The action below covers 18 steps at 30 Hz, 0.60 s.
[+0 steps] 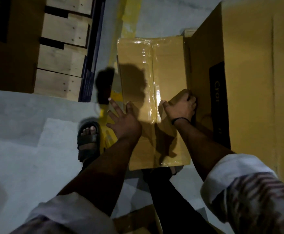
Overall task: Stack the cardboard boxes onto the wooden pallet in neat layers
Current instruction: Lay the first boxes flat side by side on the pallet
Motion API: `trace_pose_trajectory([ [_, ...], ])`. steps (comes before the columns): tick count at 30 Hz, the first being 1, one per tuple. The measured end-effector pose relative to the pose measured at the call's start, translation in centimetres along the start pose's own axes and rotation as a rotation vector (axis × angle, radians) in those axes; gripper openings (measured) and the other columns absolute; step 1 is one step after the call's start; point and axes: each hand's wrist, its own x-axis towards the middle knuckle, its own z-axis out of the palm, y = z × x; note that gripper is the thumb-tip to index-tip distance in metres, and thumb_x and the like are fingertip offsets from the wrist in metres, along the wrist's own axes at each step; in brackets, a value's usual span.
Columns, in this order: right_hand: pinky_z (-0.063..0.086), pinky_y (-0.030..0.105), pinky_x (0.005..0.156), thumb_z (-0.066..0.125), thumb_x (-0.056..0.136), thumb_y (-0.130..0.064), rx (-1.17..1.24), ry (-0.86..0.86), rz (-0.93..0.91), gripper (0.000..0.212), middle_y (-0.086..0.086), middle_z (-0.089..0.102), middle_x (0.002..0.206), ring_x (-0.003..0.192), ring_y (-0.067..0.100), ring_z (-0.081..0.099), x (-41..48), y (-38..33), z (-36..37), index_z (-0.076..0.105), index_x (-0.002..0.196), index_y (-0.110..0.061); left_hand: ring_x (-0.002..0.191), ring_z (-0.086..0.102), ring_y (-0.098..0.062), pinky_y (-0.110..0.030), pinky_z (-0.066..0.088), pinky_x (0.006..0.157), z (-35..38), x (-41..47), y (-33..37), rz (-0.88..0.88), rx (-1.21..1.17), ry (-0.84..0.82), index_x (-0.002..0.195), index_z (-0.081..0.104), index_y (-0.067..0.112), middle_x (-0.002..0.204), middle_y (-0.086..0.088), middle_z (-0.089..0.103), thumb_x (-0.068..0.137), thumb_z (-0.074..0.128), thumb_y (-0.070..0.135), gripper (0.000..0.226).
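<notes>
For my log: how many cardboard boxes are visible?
4: taped box, centre; printed box, right; dark box, upper left; partial box, bottom edge. More may be hidden.

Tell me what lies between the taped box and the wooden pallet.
Head view: between taped box and pallet runs grey floor with a yellow stripe; a dark blue rail edges the pallet.

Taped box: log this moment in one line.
left hand: open, left edge of taped box | right hand: grips right edge | wooden pallet: upper left
</notes>
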Motion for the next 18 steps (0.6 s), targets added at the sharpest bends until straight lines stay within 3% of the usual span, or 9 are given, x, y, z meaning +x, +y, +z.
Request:
trace_pose_trajectory([
  [5,0.022,0.052,0.117,0.076,0.075,-0.062,0.011,-0.079,0.047,0.109,0.020,0.027,0.155,0.144,0.039,0.028,0.8,-0.2,-1.2,0.021,0.155,-0.013,0.150,-0.005,-0.051,-0.074,0.023,0.109,1.0,-0.5,0.3,-0.019,0.047,-0.003,0.160,-0.013,0.029,0.156,-0.022,-0.041,0.099,0.046,0.031,0.085],
  [8,0.020,0.050,0.117,0.078,0.074,-0.063,0.044,-0.126,0.067,0.108,0.018,0.024,0.157,0.144,0.038,0.025,1.0,-0.5,-1.8,0.024,0.155,-0.016,0.151,0.001,-0.048,-0.071,0.027,0.109,1.0,-0.5,0.3,-0.047,-0.004,-0.038,0.159,-0.017,0.026,0.161,-0.018,-0.035,0.098,0.050,0.035,0.092],
  [10,0.021,0.050,0.117,0.078,0.076,-0.060,0.069,-0.154,0.036,0.103,0.016,0.024,0.157,0.144,0.038,0.025,0.9,-0.4,-2.1,0.026,0.154,-0.017,0.150,0.015,-0.046,-0.065,0.034,0.109,0.8,-0.4,0.0,-0.047,-0.120,-0.060,0.160,-0.014,0.024,0.166,-0.014,-0.023,0.095,0.057,0.031,0.096],
  [14,0.034,0.045,0.117,0.083,0.079,-0.044,0.177,-0.222,-0.088,0.101,0.013,0.015,0.157,0.143,0.037,0.029,0.2,0.3,-2.2,0.022,0.155,-0.017,0.138,0.039,-0.044,-0.048,0.043,0.107,-0.2,0.7,-1.8,-0.009,-0.530,-0.003,0.161,0.011,0.022,0.164,-0.018,0.011,0.092,0.064,0.022,0.087],
  [18,0.032,0.043,0.116,0.081,0.081,-0.045,0.167,-0.258,-0.134,0.110,0.005,0.003,0.164,0.148,0.035,0.024,-1.6,-0.3,-1.3,0.010,0.161,-0.021,0.133,0.044,-0.045,-0.048,0.042,0.107,-2.2,1.3,-3.2,-0.042,-0.625,0.022,0.160,0.016,0.032,0.158,-0.022,0.020,0.088,0.067,0.037,0.088],
])
